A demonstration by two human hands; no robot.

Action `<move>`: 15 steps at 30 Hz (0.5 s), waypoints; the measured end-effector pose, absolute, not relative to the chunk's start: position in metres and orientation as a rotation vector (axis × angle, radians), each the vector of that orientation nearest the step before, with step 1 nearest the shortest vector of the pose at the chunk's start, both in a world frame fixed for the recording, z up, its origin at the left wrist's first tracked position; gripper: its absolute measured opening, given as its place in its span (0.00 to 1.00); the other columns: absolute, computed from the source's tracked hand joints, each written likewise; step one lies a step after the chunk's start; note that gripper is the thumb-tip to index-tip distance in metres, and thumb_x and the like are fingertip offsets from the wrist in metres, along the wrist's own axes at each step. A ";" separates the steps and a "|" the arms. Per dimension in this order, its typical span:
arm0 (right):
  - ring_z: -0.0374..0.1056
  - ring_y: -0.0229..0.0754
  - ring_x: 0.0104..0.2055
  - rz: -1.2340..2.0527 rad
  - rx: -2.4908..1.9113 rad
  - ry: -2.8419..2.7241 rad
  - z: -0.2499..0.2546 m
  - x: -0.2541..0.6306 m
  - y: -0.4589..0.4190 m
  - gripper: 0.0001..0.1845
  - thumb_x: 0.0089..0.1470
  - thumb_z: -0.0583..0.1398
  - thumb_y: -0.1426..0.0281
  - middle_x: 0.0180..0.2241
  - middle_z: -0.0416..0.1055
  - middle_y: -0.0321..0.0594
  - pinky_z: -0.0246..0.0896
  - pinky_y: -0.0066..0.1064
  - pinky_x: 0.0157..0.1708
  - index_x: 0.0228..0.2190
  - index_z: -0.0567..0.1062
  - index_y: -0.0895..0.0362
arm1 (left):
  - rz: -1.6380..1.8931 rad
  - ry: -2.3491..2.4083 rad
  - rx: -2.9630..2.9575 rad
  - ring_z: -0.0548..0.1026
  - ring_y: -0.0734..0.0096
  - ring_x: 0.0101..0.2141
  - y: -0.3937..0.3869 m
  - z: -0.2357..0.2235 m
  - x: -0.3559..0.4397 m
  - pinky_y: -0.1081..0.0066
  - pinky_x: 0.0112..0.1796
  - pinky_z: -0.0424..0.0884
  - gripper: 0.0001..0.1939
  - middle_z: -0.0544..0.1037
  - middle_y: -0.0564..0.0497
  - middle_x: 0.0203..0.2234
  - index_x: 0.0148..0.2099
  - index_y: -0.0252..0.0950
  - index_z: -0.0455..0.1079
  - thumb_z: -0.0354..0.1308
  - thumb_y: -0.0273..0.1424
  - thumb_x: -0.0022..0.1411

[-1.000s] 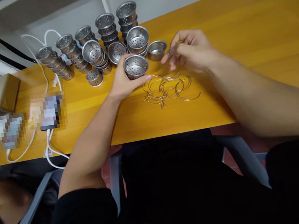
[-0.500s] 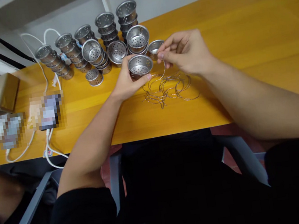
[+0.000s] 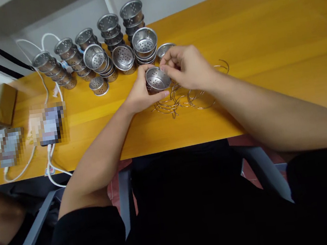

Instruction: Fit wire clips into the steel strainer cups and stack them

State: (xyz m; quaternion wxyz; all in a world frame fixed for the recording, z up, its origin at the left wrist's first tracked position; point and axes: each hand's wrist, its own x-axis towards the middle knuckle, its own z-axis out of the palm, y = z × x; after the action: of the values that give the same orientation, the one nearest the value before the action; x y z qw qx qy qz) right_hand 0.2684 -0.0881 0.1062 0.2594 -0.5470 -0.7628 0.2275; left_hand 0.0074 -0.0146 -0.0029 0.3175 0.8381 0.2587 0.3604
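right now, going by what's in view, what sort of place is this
Probably a small workshop or hand-assembly spot: stacks of perforated metal cups stand on a wooden table, loose curved wires lie nearby, and the left hand grips a matching cup.

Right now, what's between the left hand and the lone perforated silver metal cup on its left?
Head view: bare yellow wooden table separates left hand from cup.

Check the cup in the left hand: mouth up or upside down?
Mouth up. The cup in the left hand shows its open rim and, inside it, the perforated floor. Whether it leans slightly, cannot tell.
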 end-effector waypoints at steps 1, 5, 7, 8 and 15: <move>0.85 0.74 0.61 0.609 -1.491 -2.066 0.106 0.267 -0.088 0.41 0.84 0.59 0.27 0.53 0.90 0.52 0.86 0.66 0.62 0.73 0.85 0.41 | 0.947 0.685 2.203 0.84 0.34 0.72 -0.014 -0.003 0.008 0.39 0.74 0.84 0.73 0.76 0.34 0.73 0.86 0.42 0.56 0.78 0.83 0.62; 0.86 0.75 0.61 0.601 -1.511 -2.069 0.105 0.265 -0.087 0.43 0.84 0.59 0.25 0.54 0.90 0.52 0.87 0.66 0.61 0.75 0.84 0.41 | 0.928 0.708 2.203 0.82 0.30 0.75 -0.016 -0.002 0.008 0.36 0.78 0.81 0.77 0.75 0.34 0.73 0.87 0.43 0.56 0.80 0.85 0.58; 0.87 0.75 0.61 0.597 -1.517 -2.065 0.104 0.264 -0.086 0.44 0.84 0.58 0.25 0.54 0.90 0.52 0.87 0.65 0.60 0.75 0.83 0.41 | 0.922 0.704 2.210 0.81 0.29 0.76 -0.016 0.000 0.008 0.35 0.79 0.80 0.77 0.75 0.35 0.73 0.87 0.43 0.57 0.81 0.85 0.57; 0.87 0.75 0.61 0.596 -1.520 -2.060 0.103 0.263 -0.086 0.44 0.84 0.58 0.25 0.54 0.90 0.52 0.87 0.65 0.60 0.76 0.83 0.41 | 0.924 0.703 2.215 0.80 0.29 0.76 -0.017 0.000 0.008 0.35 0.80 0.79 0.77 0.75 0.34 0.73 0.87 0.44 0.57 0.81 0.84 0.57; 0.87 0.72 0.57 0.647 -1.490 -1.960 0.099 0.257 -0.086 0.39 0.81 0.61 0.26 0.48 0.91 0.46 0.86 0.67 0.56 0.72 0.84 0.35 | 0.939 0.697 2.215 0.84 0.32 0.72 -0.020 0.009 0.011 0.37 0.78 0.80 0.74 0.79 0.36 0.71 0.83 0.45 0.61 0.81 0.86 0.55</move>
State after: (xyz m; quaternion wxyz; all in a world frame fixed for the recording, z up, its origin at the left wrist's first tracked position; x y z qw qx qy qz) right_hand 0.2572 -0.0855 0.0991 0.2933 -0.5596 -0.7361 0.2429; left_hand 0.0107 -0.0202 0.0087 0.3132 0.8399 0.2642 0.3560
